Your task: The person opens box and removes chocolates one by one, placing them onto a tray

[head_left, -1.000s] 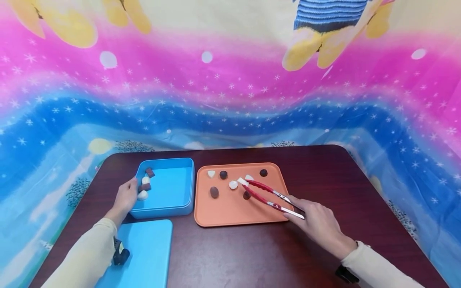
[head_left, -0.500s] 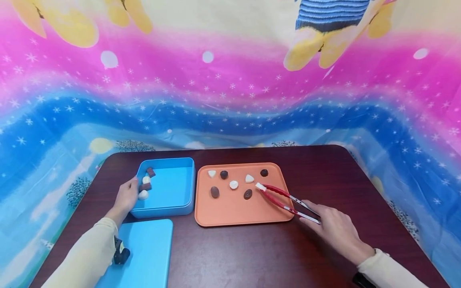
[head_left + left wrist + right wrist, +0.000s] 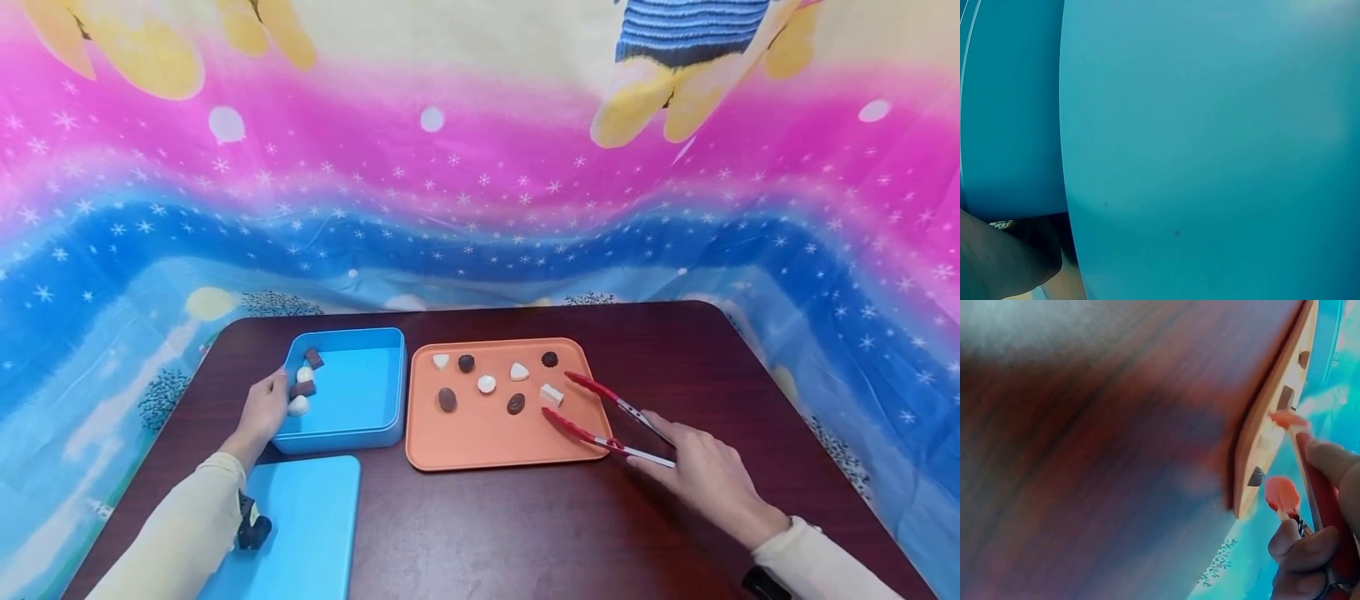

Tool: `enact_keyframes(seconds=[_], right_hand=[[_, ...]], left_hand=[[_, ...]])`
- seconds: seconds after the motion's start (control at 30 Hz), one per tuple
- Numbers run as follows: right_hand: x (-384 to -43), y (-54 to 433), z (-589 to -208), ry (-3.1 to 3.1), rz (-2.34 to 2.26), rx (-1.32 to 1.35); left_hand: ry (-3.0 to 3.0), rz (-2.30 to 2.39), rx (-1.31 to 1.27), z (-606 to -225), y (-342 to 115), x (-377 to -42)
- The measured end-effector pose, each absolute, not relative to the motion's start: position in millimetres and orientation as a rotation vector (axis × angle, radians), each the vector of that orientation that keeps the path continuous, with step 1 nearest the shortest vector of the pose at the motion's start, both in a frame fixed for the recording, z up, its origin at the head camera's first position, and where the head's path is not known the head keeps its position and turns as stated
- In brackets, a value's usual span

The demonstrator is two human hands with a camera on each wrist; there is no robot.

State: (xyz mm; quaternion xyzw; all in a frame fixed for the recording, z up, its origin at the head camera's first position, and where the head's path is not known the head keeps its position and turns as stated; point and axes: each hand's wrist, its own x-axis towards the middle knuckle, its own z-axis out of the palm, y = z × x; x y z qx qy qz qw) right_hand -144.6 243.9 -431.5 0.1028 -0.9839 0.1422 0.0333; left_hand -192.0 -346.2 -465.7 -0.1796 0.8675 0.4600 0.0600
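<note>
My right hand (image 3: pixel 705 479) grips red-tipped tongs (image 3: pixel 592 433) by their metal arms. The tongs stand spread over the orange tray (image 3: pixel 465 446), one red tip on each side of a white block-shaped chocolate (image 3: pixel 551 395). At the left, my left hand (image 3: pixel 262 412) holds the side wall of a blue box (image 3: pixel 348 437). Inside that box, along its left side, lie brown block chocolates (image 3: pixel 302 388) and round white ones (image 3: pixel 298 406). In the right wrist view, fingers (image 3: pixel 1313 550) curl round the tongs (image 3: pixel 1319 494). The left wrist view shows mostly blue plastic, with part of the hand at the lower left.
On the tray are also a brown oval chocolate (image 3: pixel 447 400), another brown oval (image 3: pixel 516 404), a white triangular piece (image 3: pixel 519 372), a white round one (image 3: pixel 487 384) and dark round ones (image 3: pixel 550 359). A blue lid (image 3: pixel 311 517) lies in front of the box. Printed cloth (image 3: pixel 480 250) hangs behind the table.
The tongs have moved right across the tray with the white block chocolate, then spread apart, leaving it on the tray's right part. The left hand and box stay put.
</note>
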Motion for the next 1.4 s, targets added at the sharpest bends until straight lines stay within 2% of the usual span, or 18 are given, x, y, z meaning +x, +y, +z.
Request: enact_keyframes(seconds=[0.53, 1.4], right_hand=[[-153, 226, -417, -2.982, 0.651, 0.190], [-179, 127, -405, -2.996, 0.990, 0.392]], left_hand=[[2.645, 1.374, -0.529, -469, -348, -191], [2.614, 1.391, -0.565, -468, -346, -192]])
